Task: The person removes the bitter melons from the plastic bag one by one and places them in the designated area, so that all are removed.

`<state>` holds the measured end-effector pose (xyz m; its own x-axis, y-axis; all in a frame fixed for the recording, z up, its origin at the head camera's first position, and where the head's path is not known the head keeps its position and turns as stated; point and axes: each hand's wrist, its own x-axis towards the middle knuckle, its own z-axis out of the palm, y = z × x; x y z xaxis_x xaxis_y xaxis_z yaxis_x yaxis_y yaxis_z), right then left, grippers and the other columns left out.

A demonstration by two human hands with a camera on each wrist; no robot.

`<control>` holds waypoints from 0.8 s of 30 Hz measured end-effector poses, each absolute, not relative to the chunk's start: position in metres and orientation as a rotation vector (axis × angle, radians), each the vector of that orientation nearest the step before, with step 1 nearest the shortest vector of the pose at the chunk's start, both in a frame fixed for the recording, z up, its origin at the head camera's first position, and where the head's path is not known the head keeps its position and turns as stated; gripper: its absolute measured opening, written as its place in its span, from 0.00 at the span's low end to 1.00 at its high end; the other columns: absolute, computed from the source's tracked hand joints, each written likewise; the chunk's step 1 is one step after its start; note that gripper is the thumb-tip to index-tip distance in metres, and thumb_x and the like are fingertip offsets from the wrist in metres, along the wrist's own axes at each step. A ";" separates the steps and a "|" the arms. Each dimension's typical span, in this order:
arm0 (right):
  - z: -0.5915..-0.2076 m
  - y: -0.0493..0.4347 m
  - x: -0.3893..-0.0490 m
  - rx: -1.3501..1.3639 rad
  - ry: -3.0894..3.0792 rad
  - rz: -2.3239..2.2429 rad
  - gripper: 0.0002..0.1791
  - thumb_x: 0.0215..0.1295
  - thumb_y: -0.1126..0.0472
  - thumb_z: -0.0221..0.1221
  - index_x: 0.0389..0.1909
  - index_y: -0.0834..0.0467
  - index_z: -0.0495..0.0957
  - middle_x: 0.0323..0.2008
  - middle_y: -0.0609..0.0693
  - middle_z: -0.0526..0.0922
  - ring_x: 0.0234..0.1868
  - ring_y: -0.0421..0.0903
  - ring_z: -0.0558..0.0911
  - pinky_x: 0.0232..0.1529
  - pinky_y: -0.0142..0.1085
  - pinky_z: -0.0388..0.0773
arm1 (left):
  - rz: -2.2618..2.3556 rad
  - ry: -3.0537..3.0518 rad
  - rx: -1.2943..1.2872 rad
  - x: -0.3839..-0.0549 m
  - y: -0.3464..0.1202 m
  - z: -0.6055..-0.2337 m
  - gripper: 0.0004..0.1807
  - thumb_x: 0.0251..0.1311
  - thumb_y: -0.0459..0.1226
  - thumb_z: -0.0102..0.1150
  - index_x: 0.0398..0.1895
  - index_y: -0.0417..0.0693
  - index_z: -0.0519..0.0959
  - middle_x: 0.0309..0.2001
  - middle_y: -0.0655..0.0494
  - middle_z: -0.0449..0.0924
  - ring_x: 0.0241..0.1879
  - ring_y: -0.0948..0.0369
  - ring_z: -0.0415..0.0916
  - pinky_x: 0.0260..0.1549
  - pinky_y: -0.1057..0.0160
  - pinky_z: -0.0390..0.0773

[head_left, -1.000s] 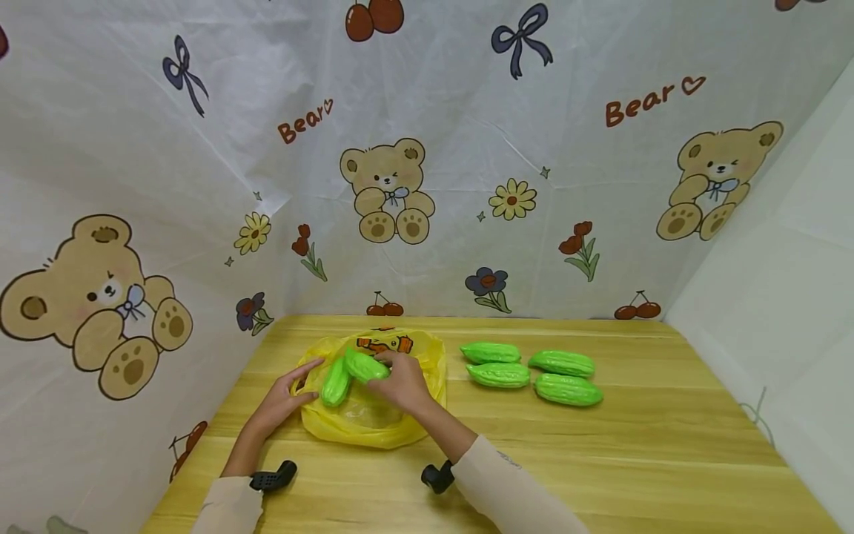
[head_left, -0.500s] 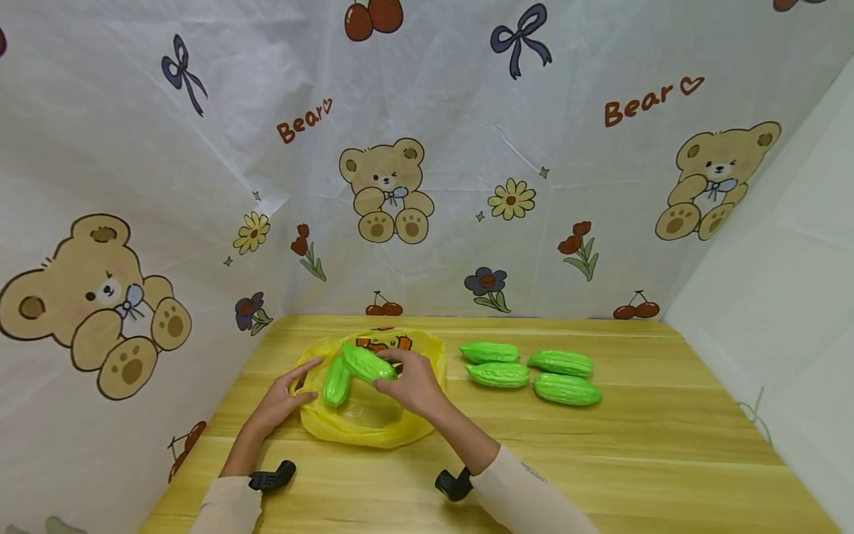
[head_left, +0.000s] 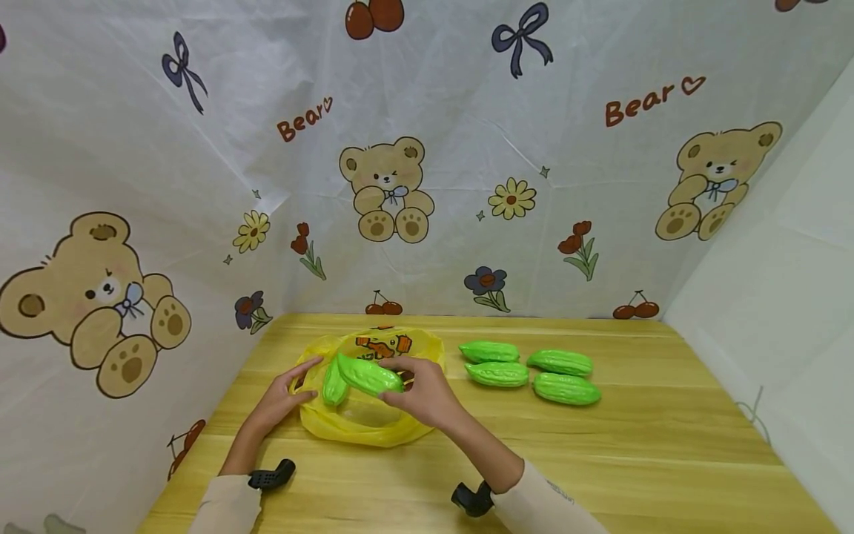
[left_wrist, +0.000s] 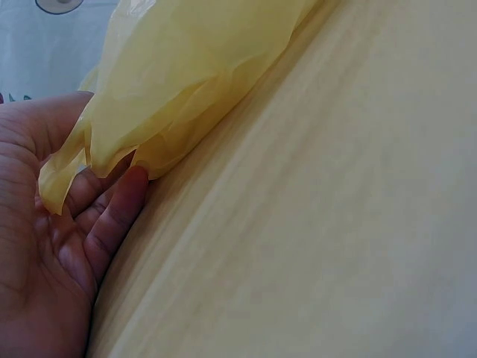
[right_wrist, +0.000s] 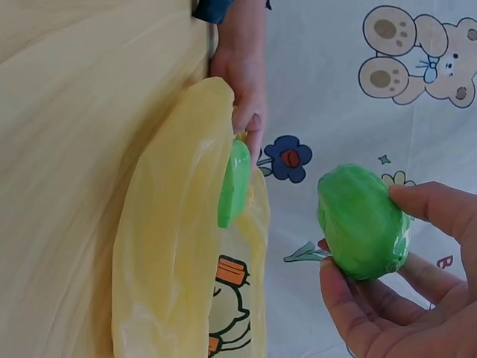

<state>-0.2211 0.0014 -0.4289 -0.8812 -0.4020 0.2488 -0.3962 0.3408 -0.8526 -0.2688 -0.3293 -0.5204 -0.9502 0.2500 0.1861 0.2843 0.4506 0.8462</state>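
1. the right hand [head_left: 423, 391] has a bright green bitter melon gripped by its right-hand end, thumb on one side and fingers curled round the other.
2. that melon, the held melon [head_left: 369, 377], is tilted, its pointed end up and to the left; the right wrist view shows it raised above the bag and apart from it.
3. the yellow plastic bag [head_left: 353, 432] sits on the left part of the wooden bench [head_left: 634, 460], mouth spread wide, with a cartoon print [head_left: 383, 346] in orange and black at its far side.
4. a second melon [head_left: 333, 387] is in the bag, toward its left side, partly covered by the held melon in the head view.
5. the left hand [head_left: 280, 397] is at the left rim of the bag, thumb and forefinger well apart, fingers only slightly bent and touching the plastic; whether it pinches any of it i cannot tell.
6. to the right of the bag four more melons lie in two pairs: a far left melon [head_left: 489, 351] and near left melon [head_left: 497, 374], then a far right melon [head_left: 560, 362] and near right melon [head_left: 565, 389].
7. a white sheet [head_left: 440, 96] printed with bears, bows and flowers hangs behind the bench.
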 end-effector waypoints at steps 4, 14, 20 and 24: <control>-0.428 0.009 -0.216 -0.776 2.575 -1.616 0.25 0.59 0.63 0.72 0.58 0.57 0.83 0.53 0.51 0.85 0.45 0.49 0.84 0.44 0.35 0.82 | -1.552 -2.642 -0.499 -0.269 -0.330 -0.521 0.34 0.62 0.30 0.65 0.73 0.38 0.68 0.64 0.36 0.71 0.51 0.46 0.63 0.56 0.42 0.61; -0.432 0.031 -0.206 -0.790 2.590 -1.590 0.25 0.59 0.62 0.72 0.59 0.58 0.82 0.53 0.51 0.85 0.47 0.49 0.84 0.47 0.37 0.82 | -1.587 -2.606 -0.487 -0.271 -0.332 -0.532 0.35 0.61 0.29 0.64 0.73 0.38 0.68 0.66 0.37 0.69 0.52 0.46 0.62 0.56 0.40 0.59; -0.435 0.045 -0.204 -0.780 2.572 -1.605 0.25 0.59 0.62 0.72 0.59 0.57 0.82 0.54 0.54 0.84 0.49 0.51 0.83 0.50 0.42 0.82 | -1.607 -2.609 -0.497 -0.268 -0.330 -0.523 0.34 0.61 0.28 0.64 0.72 0.36 0.68 0.68 0.34 0.67 0.53 0.44 0.62 0.58 0.38 0.58; -0.437 0.056 -0.202 -0.769 2.547 -1.632 0.25 0.59 0.63 0.72 0.58 0.56 0.83 0.56 0.55 0.83 0.50 0.52 0.83 0.50 0.43 0.82 | -1.602 -2.616 -0.497 -0.268 -0.328 -0.521 0.34 0.62 0.28 0.64 0.72 0.36 0.68 0.68 0.33 0.68 0.53 0.44 0.62 0.57 0.38 0.59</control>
